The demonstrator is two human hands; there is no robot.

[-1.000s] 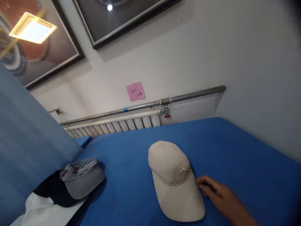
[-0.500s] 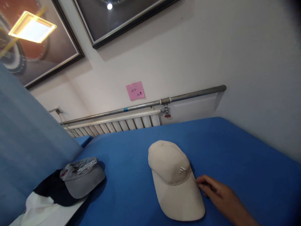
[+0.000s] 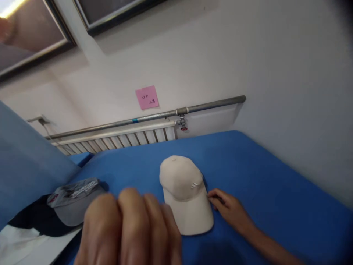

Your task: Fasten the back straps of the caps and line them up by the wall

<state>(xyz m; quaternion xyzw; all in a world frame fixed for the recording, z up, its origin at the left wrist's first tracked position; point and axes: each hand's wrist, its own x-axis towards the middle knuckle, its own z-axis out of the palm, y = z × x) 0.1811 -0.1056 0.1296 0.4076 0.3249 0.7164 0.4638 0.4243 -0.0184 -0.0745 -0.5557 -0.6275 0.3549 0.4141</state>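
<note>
A beige baseball cap point(image 3: 182, 180) with a small white logo lies on the blue-covered surface point(image 3: 256, 176), its brim toward me. My right hand point(image 3: 227, 206) is closed in a pinch at the right edge of the brim, where the brim joins the crown. Close to the camera, my left hand point(image 3: 132, 228) is raised with its fingers curled, knuckles facing me. It is slightly blurred and covers part of the surface left of the beige cap. What its fingers hold, if anything, is hidden.
At the left lie a grey cap point(image 3: 77, 200), a black cap point(image 3: 35, 217) and a white cap point(image 3: 22, 243), overlapping. A blue curtain point(image 3: 24, 165) hangs beside them. Behind run a radiator point(image 3: 124, 140), a pipe point(image 3: 217, 105) and a wall with a pink note point(image 3: 147, 97).
My left hand has come into view in the lower middle. The view has shifted, so the caps sit further left and higher. My right hand stays at the beige cap's brim.
</note>
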